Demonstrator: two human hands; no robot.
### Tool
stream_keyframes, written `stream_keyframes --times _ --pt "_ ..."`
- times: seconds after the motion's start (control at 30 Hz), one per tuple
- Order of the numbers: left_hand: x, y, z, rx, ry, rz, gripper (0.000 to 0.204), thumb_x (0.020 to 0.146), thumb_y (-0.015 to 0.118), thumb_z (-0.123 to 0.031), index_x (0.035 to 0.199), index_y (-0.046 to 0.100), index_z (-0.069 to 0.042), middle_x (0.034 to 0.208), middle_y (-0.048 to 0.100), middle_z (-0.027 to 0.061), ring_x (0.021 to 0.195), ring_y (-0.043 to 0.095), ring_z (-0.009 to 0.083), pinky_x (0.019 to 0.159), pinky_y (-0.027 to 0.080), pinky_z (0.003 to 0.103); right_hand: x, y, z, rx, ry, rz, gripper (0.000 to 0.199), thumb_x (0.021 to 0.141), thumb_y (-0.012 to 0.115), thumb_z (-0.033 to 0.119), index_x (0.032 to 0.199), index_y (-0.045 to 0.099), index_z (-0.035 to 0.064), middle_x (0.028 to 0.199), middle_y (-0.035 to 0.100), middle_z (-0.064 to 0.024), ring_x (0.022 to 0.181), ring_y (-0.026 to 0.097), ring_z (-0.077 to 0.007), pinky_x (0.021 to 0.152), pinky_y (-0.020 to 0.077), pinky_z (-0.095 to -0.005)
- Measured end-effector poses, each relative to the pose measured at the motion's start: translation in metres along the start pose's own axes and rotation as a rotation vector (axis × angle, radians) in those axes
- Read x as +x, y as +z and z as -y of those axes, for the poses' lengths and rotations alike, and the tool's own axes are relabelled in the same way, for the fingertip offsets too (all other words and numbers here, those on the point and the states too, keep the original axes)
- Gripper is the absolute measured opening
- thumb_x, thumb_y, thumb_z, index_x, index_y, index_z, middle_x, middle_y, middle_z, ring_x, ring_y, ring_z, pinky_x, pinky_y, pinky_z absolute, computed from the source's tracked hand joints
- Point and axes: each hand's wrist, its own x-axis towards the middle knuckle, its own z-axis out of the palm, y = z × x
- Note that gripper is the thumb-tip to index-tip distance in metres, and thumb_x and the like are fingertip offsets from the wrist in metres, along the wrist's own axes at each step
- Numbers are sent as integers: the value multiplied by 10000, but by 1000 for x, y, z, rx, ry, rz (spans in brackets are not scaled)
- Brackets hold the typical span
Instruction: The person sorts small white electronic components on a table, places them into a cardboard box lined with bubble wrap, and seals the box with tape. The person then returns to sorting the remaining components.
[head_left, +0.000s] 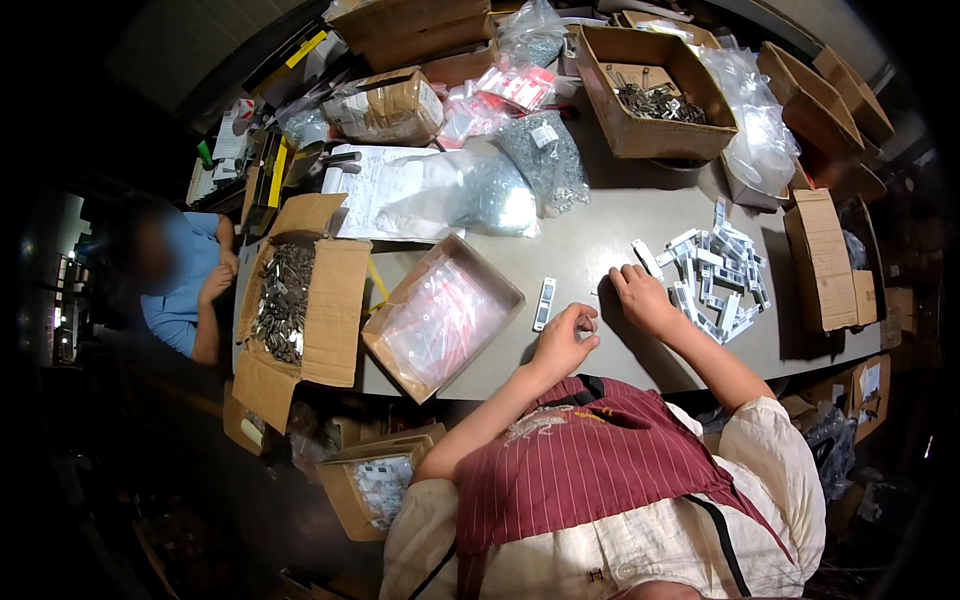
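Note:
My left hand is at the near edge of the table, its fingers curled toward the thumb around something small that I cannot make out. Just beyond it, a narrow grey-and-white rectangular piece lies by itself. To the right, my right hand is lowered to the tabletop with its fingers slightly apart and no held thing visible. Beyond its fingertips lies a similar piece. A loose pile of these rectangular pieces spreads over the table to the right of this hand.
A carton of clear, red-edged bags stands left of my left hand. Farther left, another carton holds metal parts. A box of metal pieces, filled plastic bags and papers occupy the back. Someone in blue is at far left.

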Motion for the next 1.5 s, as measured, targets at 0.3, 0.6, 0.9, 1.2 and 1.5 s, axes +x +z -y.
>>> stream_keyframes --times 0.3,0.6,0.9,1.2,1.5 --pt "10 9 11 -32 23 14 389 846 715 -81 1208 575 -58 982 676 88 836 659 189 702 540 328 10 -35 -1 1132 447 -6 245 811 615 10 1053 646 8 841 623 -20 739 555 -81 707 476 -241" --pt "9 10 10 -200 -24 33 355 807 747 -59 1138 620 -36 969 702 79 920 694 173 809 538 311 3 -48 -6 361 289 49 231 828 737 192 859 644 -17 872 681 -212 798 663 -416 716 537 -479" --pt "5 5 3 -257 16 43 342 840 712 -7 1165 608 -25 940 670 56 911 658 123 807 524 279 -3 -27 -6 444 231 87 204 809 698 170 891 625 -3 833 656 -214 767 640 -439 691 515 -493" --pt "4 3 14 -198 129 41 365 879 682 -56 1231 593 -92 1031 682 55 949 654 132 794 515 286 0 -2 8 239 -17 115 197 783 660 127 914 583 2 864 630 -176 771 661 -370 660 537 -437" --pt "5 8 19 -28 148 -102 359 781 665 35 1130 585 4 1009 709 122 961 712 214 819 545 328 8 -80 47 873 -30 69 194 894 729 173 947 650 4 807 639 -113 689 644 -195 601 500 -326"
